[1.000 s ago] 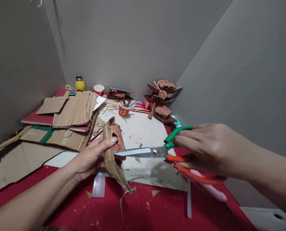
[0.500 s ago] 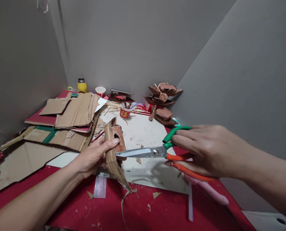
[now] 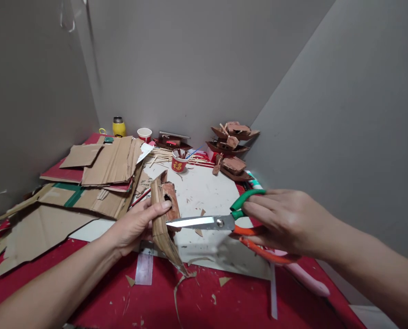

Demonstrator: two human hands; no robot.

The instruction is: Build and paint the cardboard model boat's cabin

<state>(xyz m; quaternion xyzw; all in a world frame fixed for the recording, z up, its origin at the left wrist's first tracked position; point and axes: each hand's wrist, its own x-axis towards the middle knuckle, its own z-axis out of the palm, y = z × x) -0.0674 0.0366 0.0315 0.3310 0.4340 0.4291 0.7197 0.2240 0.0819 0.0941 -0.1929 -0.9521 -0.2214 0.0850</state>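
My left hand [image 3: 135, 227] grips a cardboard model boat [image 3: 161, 228] tipped on its side, thumb pressed near a dark hole in its reddish-brown cabin [image 3: 170, 194]. Scissors [image 3: 204, 222] with green and orange handles are in my right hand [image 3: 282, 219], fingers through the loops. Their blades lie together or nearly so, and the tip reaches the boat's side just below my left thumb. Whether the tip touches or enters the cardboard, I cannot tell. A thin curled strip [image 3: 176, 294] trails from the boat's lower end.
Cardboard sheets [image 3: 110, 164] pile up at left. Brown model boats [image 3: 231, 137] are stacked at the back right. A red paper cup [image 3: 179, 162] stands on the white board [image 3: 204, 183], near thin wooden sticks [image 3: 159, 155]. Pink-handled item [image 3: 310, 279] and scraps lie on the red tabletop [image 3: 238, 306].
The view has tilted slightly, so the whole scene sits a little lower. The scissors' tip stays by the boat's side; the right hand has shifted slightly left and down in view.
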